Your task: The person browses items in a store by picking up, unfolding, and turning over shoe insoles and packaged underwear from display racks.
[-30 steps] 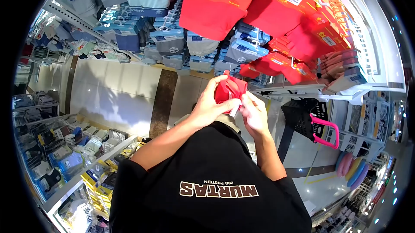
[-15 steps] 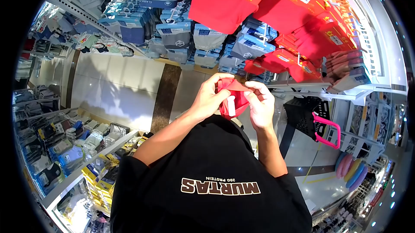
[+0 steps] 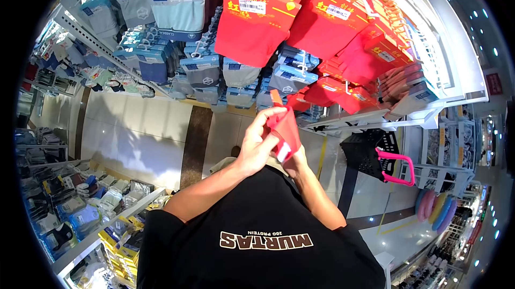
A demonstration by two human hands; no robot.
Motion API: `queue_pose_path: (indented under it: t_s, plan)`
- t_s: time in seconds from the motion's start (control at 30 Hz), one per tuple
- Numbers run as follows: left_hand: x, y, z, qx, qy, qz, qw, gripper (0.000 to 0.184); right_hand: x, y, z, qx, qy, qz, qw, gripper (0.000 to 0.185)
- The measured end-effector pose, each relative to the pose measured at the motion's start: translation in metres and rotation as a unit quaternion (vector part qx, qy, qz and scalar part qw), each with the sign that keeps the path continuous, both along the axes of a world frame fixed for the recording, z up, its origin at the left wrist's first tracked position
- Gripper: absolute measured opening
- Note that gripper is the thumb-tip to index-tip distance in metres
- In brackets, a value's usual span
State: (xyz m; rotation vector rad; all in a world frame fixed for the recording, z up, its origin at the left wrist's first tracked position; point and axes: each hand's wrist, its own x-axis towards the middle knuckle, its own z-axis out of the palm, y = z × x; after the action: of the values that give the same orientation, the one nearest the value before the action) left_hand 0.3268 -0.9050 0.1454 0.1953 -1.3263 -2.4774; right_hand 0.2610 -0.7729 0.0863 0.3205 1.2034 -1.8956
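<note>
A small red cloth garment (image 3: 285, 130), partly folded and with a white label (image 3: 283, 152) on its lower part, is held up in front of my chest. My left hand (image 3: 256, 147) is closed around its left side, thumb and fingers pinching the fabric. An orange-red strip (image 3: 276, 97) sticks up above those fingers. Behind the cloth's lower right edge is my right hand (image 3: 294, 163); it appears to touch the garment, but its fingers are hidden. Just beyond my hands hang red garment packs (image 3: 257, 26) with gold lettering and price stickers.
Blue-and-grey packs (image 3: 177, 7) hang on the rack to the left of the red ones. A black basket (image 3: 370, 152) with a pink handle (image 3: 399, 168) stands on the floor at right. At lower left, a display bin (image 3: 80, 198) holds many packaged items.
My right hand has moved from the garment's upper right edge to behind its lower part. The garment is now turned and more upright, in my left hand. The view has shifted slightly.
</note>
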Motion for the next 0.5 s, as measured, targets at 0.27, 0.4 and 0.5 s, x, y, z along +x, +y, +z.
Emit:
queue_pose_path:
  t_s: [0.27,0.4,0.5]
  plan:
    - [-0.005,-0.003,-0.01,-0.01,-0.069,0.135,0.988,0.04,-0.062,0.012,0.019,-0.123,0.213,-0.133,0.96,0.026]
    - [-0.012,-0.004,-0.029,0.041,-0.084,0.157,0.983,0.022,-0.081,0.006,0.072,-0.085,0.384,-0.138,0.909,0.023]
    - [-0.017,-0.003,-0.015,0.076,-0.042,0.196,0.977,0.017,-0.097,-0.006,0.093,-0.117,0.379,-0.153,0.905,0.022]
